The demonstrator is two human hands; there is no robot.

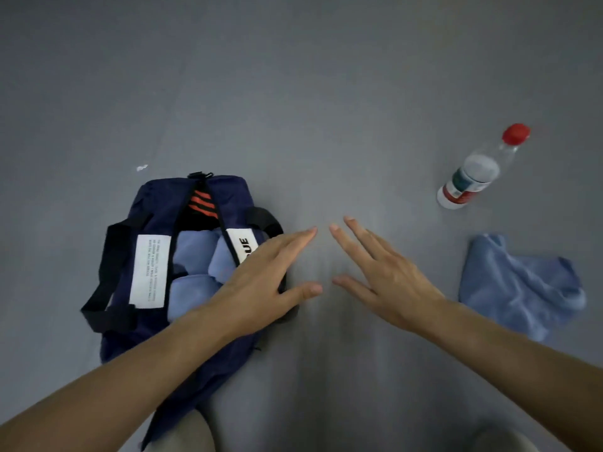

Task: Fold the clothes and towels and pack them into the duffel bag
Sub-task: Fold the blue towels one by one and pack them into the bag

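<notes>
While our left hand (pixel 257 285) and right hand (pixel 388 282) hovered flat, fingers (pixel 293 241) released, folded blue towels (pixel 192 252) sat in the open duffel bag (pixel 156 197); a crumpled towel (pixel 518 285) lay to the right.

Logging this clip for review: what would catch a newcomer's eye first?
The left hand and right hand, both open and empty, reach out mid-frame, fingertips nearly meeting over the grey floor. The left hand overlaps an open navy bag at the left, with packed towels showing inside. At the right lies a crumpled loose towel, a red-capped bottle beyond it.
</notes>
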